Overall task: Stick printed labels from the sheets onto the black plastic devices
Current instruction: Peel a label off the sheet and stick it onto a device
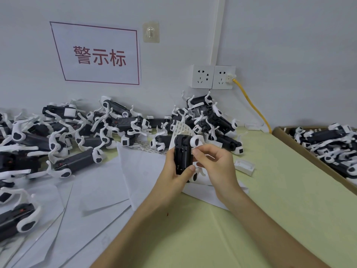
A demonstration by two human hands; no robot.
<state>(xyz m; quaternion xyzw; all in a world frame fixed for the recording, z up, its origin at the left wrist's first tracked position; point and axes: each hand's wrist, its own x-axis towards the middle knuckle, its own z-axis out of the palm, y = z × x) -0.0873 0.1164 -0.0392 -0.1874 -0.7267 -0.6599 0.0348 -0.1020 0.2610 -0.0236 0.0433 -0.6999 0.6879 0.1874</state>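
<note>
My left hand [174, 176] grips a black plastic device [182, 151] upright above the table, thumb across its lower front. My right hand [212, 163] pinches a small white label [193, 151] against the device's right side. A label sheet [183, 129] with rows of small printed labels curls up just behind the device. White straps with black patches hang from the held device.
Piles of black devices with white straps [81, 130] fill the left and back of the table. A cardboard box [286, 136] of more devices sits at right. Blank backing sheets [92, 200] lie at left. A small white tray [244, 166] lies right of my hands. A yellow cable [251, 105] hangs from the wall socket.
</note>
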